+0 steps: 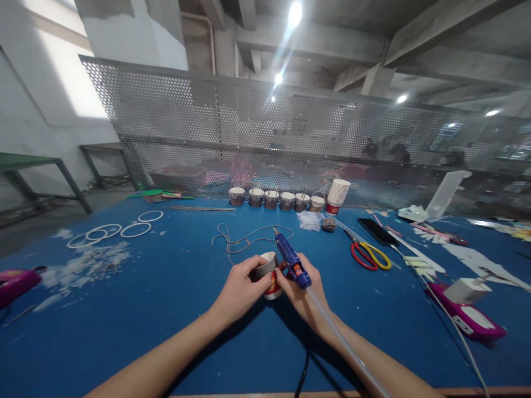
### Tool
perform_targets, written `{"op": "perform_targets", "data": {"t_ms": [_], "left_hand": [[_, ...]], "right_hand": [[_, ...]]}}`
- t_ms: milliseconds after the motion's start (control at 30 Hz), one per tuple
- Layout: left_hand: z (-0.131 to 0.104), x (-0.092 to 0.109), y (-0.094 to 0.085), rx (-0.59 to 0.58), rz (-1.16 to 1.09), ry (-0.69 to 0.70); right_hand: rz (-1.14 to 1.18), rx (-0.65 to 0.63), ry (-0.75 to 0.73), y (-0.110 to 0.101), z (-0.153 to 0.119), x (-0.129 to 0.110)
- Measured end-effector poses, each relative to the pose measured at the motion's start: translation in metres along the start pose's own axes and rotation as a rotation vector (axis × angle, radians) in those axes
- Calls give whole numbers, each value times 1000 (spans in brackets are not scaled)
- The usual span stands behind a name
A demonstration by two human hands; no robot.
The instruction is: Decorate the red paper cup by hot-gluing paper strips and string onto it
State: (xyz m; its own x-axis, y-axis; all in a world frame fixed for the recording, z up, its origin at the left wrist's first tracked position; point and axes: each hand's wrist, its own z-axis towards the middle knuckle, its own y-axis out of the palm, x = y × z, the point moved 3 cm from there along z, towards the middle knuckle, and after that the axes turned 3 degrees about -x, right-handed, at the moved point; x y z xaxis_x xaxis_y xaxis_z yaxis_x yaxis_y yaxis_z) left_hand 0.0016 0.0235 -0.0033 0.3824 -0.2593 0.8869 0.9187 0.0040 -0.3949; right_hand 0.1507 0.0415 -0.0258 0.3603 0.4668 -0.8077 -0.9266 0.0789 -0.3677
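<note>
Near the middle of the blue table, my left hand (243,287) is closed round a paper cup (272,290) with a red lower part and grey cord wound about its upper part. A blue glue gun (292,261) rests in my right hand (309,296), its tip pointing up and away, and the fingers of that hand also touch the cup's right side. A clear glue stick runs back from the gun over my right forearm. From the cup, a loose grey cord (230,241) trails across the table behind my hands.
Several cord-wrapped cups (271,199) line the back beside a stack of paper cups (338,193). Scissors (369,256), a black phone (377,231) and a magenta power strip (468,318) are on the right. White rings (135,230) and scraps lie left, near another magenta object (19,284).
</note>
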Motion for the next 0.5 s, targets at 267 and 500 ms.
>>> {"op": "perform_targets", "data": {"t_ms": [267,500], "left_hand": [[1,-3,-2,-1,-31,-25],[4,-4,-8,-4,-115,-98]], "right_hand": [[28,-10,25,0,2,2],[129,31,83,-10,7,-1]]}}
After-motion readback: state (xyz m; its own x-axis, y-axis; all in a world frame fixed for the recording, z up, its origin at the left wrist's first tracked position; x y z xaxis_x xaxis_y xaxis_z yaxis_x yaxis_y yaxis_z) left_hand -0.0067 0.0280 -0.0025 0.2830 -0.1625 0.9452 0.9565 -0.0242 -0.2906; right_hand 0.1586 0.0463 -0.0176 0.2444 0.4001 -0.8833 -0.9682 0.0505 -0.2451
